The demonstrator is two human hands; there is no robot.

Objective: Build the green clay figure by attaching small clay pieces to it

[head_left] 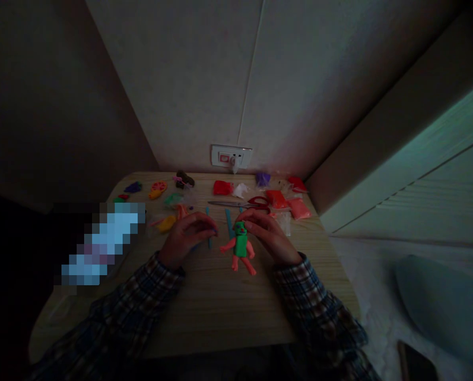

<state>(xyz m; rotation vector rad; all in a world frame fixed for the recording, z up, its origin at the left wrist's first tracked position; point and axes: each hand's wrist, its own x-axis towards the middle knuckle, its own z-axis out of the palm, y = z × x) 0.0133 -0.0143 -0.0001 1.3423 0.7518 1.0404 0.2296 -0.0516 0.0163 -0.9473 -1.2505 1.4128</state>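
Left sleeve (pixel 131 307) and right sleeve (pixel 316 301): long, dark blue plaid crossed by pale and reddish-brown bands; fingers (pixel 199 218) bare.

We take this for a room in a home, quite likely a bedroom, and dimly lit. At four o'clock we see a pale quilted cover (pixel 373 280), like bedding, with a smooth grey-green cushion (pixel 446 307) on it and, lower down, a dark phone (pixel 417 362). At twelve o'clock a domestic wall socket (pixel 229 153) with a plug in it sits in a plain, pale wall (pixel 189 79). Below it, towards six, we have a small, round-cornered, wood-grain worktop (pixel 220 312), household in scale, its far edge scattered with bright little pouches (pixel 276 199) of the hobby sort.
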